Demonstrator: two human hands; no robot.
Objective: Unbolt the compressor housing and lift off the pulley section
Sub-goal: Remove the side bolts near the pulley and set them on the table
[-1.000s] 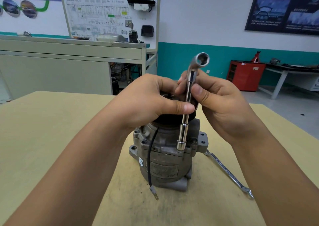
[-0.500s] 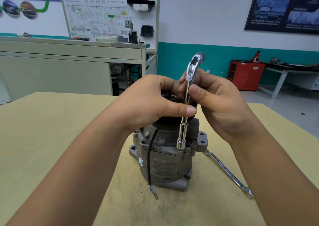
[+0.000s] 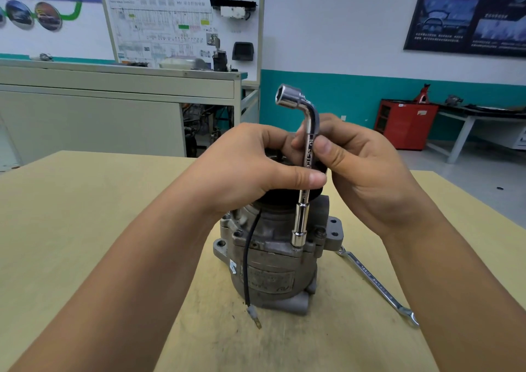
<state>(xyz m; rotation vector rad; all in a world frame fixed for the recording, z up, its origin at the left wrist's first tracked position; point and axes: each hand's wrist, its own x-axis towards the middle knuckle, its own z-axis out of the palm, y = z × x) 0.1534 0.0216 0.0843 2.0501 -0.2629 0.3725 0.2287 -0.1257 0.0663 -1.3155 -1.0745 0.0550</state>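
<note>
1. The compressor point(image 3: 273, 258) stands upright in the middle of the table point(image 3: 85, 215). Its pulley section point(image 3: 284, 198) is on top, mostly covered by the left hand point(image 3: 250, 167).
2. The L-shaped socket wrench point(image 3: 306, 172) stands almost vertical. Its lower socket sits on the housing flange at about 4 o'clock of the compressor, probably over a bolt, but the bolt itself is hidden.
3. To do this step well, I think the shaft should be kept in line with the bolt and pressed down lightly, so that the socket does not slip off. Meanwhile the other hand should stop the body from turning.
4. The left fingers curl over the pulley section, and the left thumb point(image 3: 310, 176) presses on the shaft.
5. The right hand point(image 3: 364, 167) pinches the upper shaft between its thumb point(image 3: 327, 149) and the fingers behind.
6. A combination spanner point(image 3: 375, 283) lies untouched at 4 o'clock, and a black wire point(image 3: 247, 258) hangs at 7 o'clock.
</note>
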